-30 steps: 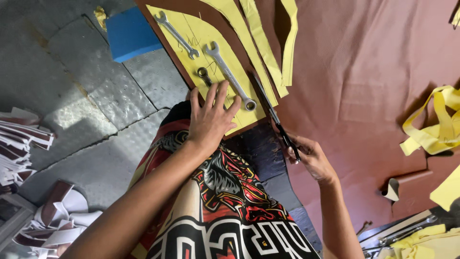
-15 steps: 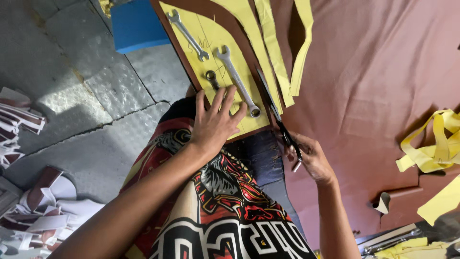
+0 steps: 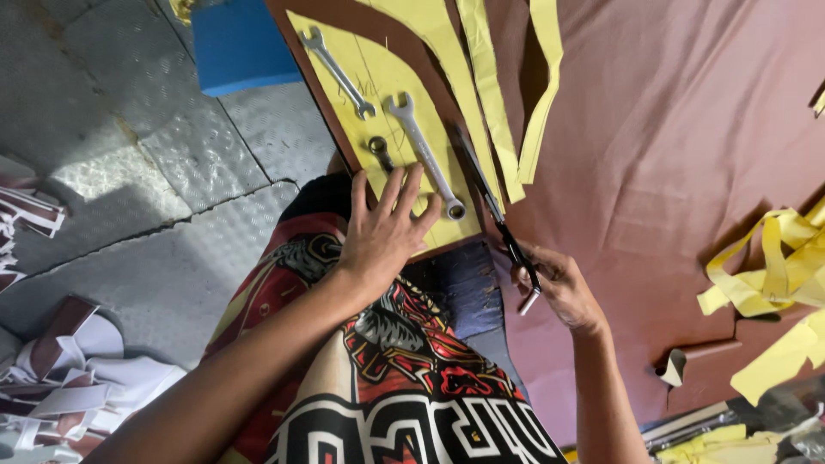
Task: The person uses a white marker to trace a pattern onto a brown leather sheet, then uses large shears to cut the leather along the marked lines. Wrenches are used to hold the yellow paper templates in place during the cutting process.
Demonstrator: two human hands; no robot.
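Note:
My left hand (image 3: 382,230) lies flat with fingers spread on a yellow paper pattern (image 3: 391,77), pressing it onto the brown leather sheet (image 3: 670,129). Two steel wrenches (image 3: 423,153) and a small round metal piece (image 3: 379,146) rest on the pattern as weights, just beyond my fingertips. My right hand (image 3: 559,288) grips black scissors (image 3: 498,219), whose blades point up along the pattern's right edge into the leather.
Yellow paper strips (image 3: 507,94) lie right of the pattern, and more curl at the far right (image 3: 765,275). A blue foam block (image 3: 239,47) sits on the grey metal floor (image 3: 129,189). White and brown offcuts (image 3: 69,369) pile at lower left. My patterned shorts (image 3: 387,378) fill the foreground.
The view has shifted slightly, so everything sits a little lower. Both hands keep their hold; the scissors stay along the pattern's edge.

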